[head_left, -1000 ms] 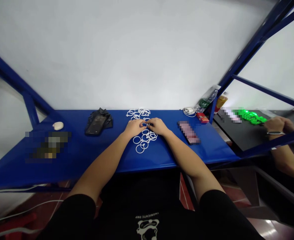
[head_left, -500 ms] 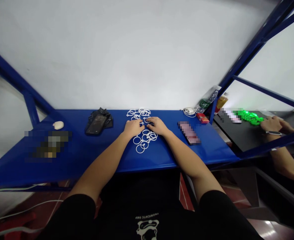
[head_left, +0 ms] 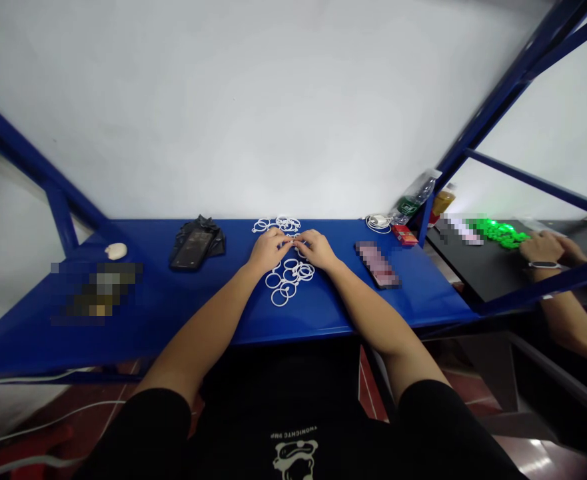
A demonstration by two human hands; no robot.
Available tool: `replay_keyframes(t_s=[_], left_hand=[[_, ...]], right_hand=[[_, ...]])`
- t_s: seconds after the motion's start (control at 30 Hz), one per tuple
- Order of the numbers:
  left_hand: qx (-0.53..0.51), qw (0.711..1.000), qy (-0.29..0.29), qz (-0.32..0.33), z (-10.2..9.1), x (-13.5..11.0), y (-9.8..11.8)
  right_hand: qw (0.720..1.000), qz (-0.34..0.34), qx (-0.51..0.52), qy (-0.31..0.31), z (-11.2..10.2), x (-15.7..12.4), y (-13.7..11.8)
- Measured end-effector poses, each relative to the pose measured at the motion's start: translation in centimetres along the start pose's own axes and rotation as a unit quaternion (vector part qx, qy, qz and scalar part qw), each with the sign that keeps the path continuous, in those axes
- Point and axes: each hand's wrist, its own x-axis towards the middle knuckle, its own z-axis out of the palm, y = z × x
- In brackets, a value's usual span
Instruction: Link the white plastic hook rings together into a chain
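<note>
My left hand (head_left: 268,251) and my right hand (head_left: 318,251) meet over the blue table, fingertips pinched together. A white ring (head_left: 300,253) shows partly beneath them, gripped between both hands; the fingers hide most of it. Nearer to me lies a loose group of several white rings (head_left: 274,281), each with a small knob or eyelet, some overlapping. Just beyond the fingers, a second cluster of white rings (head_left: 288,223) rests close to the wall.
On the left are a black phone (head_left: 192,249) on a dark bag and a white case (head_left: 116,251). A pink phone (head_left: 377,265), a coiled cable (head_left: 378,225), a red box (head_left: 404,235) and a bottle (head_left: 413,202) stand right. A co-worker's hands (head_left: 543,247) are beyond the blue frame.
My hands have come together, closing the small gap between them, and the fingertips now pinch a ring. The ring groups nearer me and by the wall look unchanged.
</note>
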Motion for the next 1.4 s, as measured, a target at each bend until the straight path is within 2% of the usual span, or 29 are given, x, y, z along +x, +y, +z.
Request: replay_keyframes(t_s=[0.13,0.27,0.57,0.67,0.8,0.97,1.03,1.23,1.4], left_hand=[[0.003,0.999,0.01,0.038,0.0,0.2,-0.2],[-0.006,1.0,0.005,0.028,-0.1,0.4,0.1],[-0.021,0.998,0.044,0.043,0.1,0.5,0.0],[-0.001,0.997,0.054,0.051,0.2,0.5,-0.4],[0.006,0.999,0.01,0.038,0.2,0.3,-0.7],[-0.004,0.992,-0.124,-0.006,0.2,-0.2,-0.1],[-0.006,0.988,-0.155,-0.018,0.3,-0.3,0.2],[-0.02,0.986,-0.158,-0.046,0.0,-0.2,0.7],[-0.008,0.988,-0.135,-0.076,0.0,-0.1,0.3]], right_hand=[[1.0,-0.003,0.004,0.002,0.1,-0.2,-0.2],[1.0,0.006,0.005,0.021,0.3,-0.4,-0.4],[0.997,0.026,-0.007,0.066,0.9,-0.1,-1.4],[0.998,0.035,-0.013,0.045,0.6,0.2,-1.1],[0.998,0.051,-0.049,0.002,0.2,0.2,0.1],[0.993,0.064,-0.074,-0.066,0.2,0.1,0.9],[0.991,0.066,-0.082,-0.085,0.2,0.1,0.8],[0.987,0.06,-0.107,-0.103,0.3,0.2,0.3],[0.982,0.098,-0.133,-0.095,0.0,0.0,0.0]])
